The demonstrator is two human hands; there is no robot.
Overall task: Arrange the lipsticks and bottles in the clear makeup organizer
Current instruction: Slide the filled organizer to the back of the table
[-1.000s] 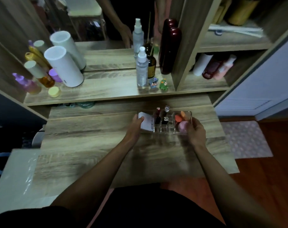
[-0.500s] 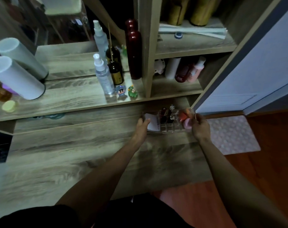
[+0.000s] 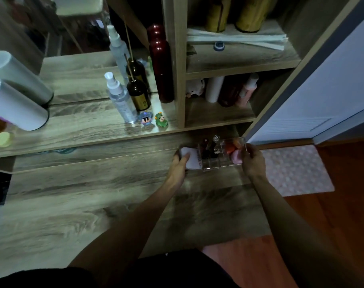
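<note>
The clear makeup organizer (image 3: 215,164) sits at the far right of the wooden desk (image 3: 93,183), just below the shelf edge. Its middle slots hold dark lipsticks (image 3: 206,147) and a small clear-capped bottle (image 3: 216,140). A white item (image 3: 192,161) fills its left end, and orange and pink sponges (image 3: 233,154) fill its right end. My left hand (image 3: 180,163) grips the organizer's left end, thumb on the white item. My right hand (image 3: 252,161) grips its right end, fingers pinched on the rim.
On the shelf above stand a clear spray bottle (image 3: 120,100), a dark diffuser bottle (image 3: 138,94), a tall maroon bottle (image 3: 161,65) and two small figurines (image 3: 154,119). White cylinders (image 3: 14,102) lie at left. A pink mat (image 3: 295,169) covers the floor at right.
My view has swung right and closer. Both hands have carried the organizer toward the desk's right back corner, under the shelf. My right hand's grip has risen to the organizer's upper rim.
</note>
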